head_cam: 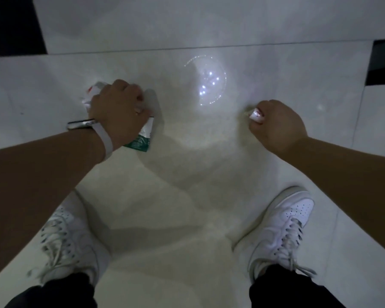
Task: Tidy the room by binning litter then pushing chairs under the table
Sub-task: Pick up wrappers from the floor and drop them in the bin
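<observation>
the left hand (118,107) is clenched round crumpled wrappers (142,138) and the right hand (276,125) pinches a small white scrap (256,115), both held low over the pale tiled floor (187,174), likely gathered together for one trip to a bin.

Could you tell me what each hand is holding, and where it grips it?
The left hand grips crumpled wrappers round their middle; the right hand pinches a small white scrap by one end.
</observation>
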Demonstrator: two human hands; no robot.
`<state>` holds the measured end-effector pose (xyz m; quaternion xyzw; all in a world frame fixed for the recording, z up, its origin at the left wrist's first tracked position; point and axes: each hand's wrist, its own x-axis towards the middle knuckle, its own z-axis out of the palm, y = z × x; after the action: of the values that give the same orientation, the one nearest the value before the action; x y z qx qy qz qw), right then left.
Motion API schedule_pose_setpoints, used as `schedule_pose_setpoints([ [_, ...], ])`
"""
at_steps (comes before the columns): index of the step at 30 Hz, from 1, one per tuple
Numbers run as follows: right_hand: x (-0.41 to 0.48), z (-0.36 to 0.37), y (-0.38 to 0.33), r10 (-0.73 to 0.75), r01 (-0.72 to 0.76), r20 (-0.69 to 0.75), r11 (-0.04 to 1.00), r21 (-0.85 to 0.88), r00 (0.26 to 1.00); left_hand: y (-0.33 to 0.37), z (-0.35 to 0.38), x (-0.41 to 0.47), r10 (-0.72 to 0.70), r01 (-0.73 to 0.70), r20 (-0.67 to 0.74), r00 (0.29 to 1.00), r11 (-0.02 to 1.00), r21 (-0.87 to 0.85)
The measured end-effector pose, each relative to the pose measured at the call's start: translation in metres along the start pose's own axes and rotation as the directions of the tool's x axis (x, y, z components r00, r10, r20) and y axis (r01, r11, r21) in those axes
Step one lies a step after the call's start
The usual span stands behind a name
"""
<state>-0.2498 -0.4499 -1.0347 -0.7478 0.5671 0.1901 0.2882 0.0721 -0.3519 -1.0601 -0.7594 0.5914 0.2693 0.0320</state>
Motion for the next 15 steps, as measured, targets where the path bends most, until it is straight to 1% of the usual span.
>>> schedule_pose_setpoints([
  [2,-0.004,-0.003,-0.009,-0.009,0.01,-0.016,1.0,0.019,1.0,-0.001,-0.003,-0.005,0.062,-0.056,0.064,0.996,0.994,-0.091],
  [4,-0.007,-0.006,-0.018,-0.017,0.02,-0.044,0.998,0.056,0.999,-0.007,-0.005,-0.012,0.145,-0.133,0.089,0.985,0.983,-0.129],
  [6,-0.011,-0.007,-0.028,-0.022,0.028,-0.07,0.995,0.093,0.997,-0.018,-0.006,-0.018,0.229,-0.222,0.118,0.966,0.972,-0.075],
  [8,-0.015,-0.007,-0.036,-0.038,0.05,-0.082,0.988,0.148,0.996,-0.028,-0.002,-0.023,0.311,-0.318,0.143,0.94,0.947,0.033],
  [9,-0.016,-0.007,-0.038,-0.048,0.063,-0.09,0.983,0.172,0.995,-0.031,0.001,-0.024,0.325,-0.337,0.136,0.936,0.939,0.074],
  [11,-0.019,-0.004,-0.041,-0.066,0.086,-0.096,0.973,0.215,0.993,-0.037,0.008,-0.023,0.29,-0.303,0.113,0.95,0.945,0.126],
  [12,-0.019,-0.002,-0.042,-0.061,0.081,-0.092,0.969,0.233,0.994,-0.038,0.011,-0.022,0.259,-0.275,0.124,0.958,0.951,0.137],
  [15,-0.021,0.003,-0.045,-0.028,0.051,-0.096,0.967,0.25,0.995,-0.033,0.015,-0.018,0.217,-0.234,0.152,0.964,0.966,0.108],
])
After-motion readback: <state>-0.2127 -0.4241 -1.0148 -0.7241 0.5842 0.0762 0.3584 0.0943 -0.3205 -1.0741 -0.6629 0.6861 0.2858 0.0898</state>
